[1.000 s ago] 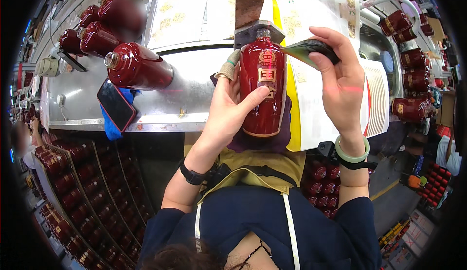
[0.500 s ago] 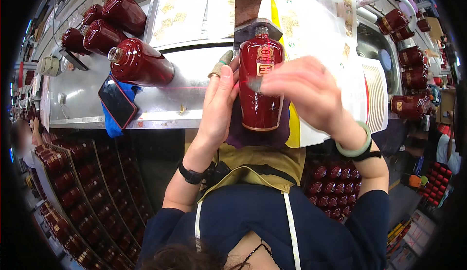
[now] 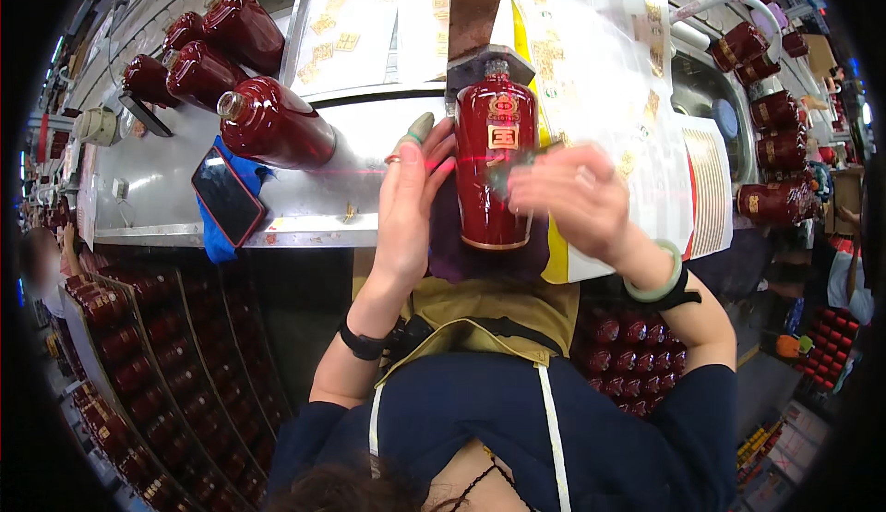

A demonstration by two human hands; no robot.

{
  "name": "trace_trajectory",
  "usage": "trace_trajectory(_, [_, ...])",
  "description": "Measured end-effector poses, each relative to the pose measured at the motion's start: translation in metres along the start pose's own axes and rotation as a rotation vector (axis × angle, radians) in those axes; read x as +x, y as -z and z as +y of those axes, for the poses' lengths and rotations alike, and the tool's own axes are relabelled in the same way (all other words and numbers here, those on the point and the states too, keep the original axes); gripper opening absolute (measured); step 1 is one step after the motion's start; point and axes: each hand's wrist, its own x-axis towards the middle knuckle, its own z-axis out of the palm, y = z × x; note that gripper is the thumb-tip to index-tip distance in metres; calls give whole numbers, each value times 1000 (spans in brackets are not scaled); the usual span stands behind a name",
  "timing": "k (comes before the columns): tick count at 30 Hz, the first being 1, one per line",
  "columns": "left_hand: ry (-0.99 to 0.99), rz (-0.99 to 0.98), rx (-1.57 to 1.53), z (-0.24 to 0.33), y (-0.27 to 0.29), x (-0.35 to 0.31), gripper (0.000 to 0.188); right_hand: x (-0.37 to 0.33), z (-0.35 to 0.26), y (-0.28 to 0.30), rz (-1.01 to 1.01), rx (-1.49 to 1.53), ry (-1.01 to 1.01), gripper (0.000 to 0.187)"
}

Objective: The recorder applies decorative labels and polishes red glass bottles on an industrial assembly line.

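Note:
A dark red glass bottle (image 3: 489,207) lies on its back on a dark purple cloth (image 3: 445,244), its clear neck pointing away from me. A gold emblem and a square gold sticker (image 3: 503,136) show on its front. My left hand (image 3: 409,198) is open along the bottle's left side, fingers stretched, with a greenish cover on one fingertip. Whether those fingers touch the glass is unclear. Over the lower right of the bottle is my right hand (image 3: 577,193), its fingers bent and smeared by motion. Something dark green blurs at its fingertips. A thin red light line crosses the bottle.
Several red bottles (image 3: 277,124) stand at the left, near a phone (image 3: 228,196) on a blue cloth. White sheets with gold stickers (image 3: 600,78) lie at the right; a metal tray (image 3: 293,50) holds more. A brown post (image 3: 475,4) rises behind the bottle. Bottle racks (image 3: 157,355) stand lower left.
My right hand has moved down and slightly right, uncovering the square sticker. The left hand's fingers have spread a little beside the bottle.

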Motion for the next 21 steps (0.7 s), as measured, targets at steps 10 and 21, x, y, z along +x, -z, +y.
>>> trace_trajectory(10, [-18, 51, 71, -3, 3, 3, 71, 76, 64, -2, 122, -312, -101, 18])
trace_trajectory(21, [-912, -353, 1291, 22, 16, 47, 67, -3, -18, 17, 22, 172, 1, 33])
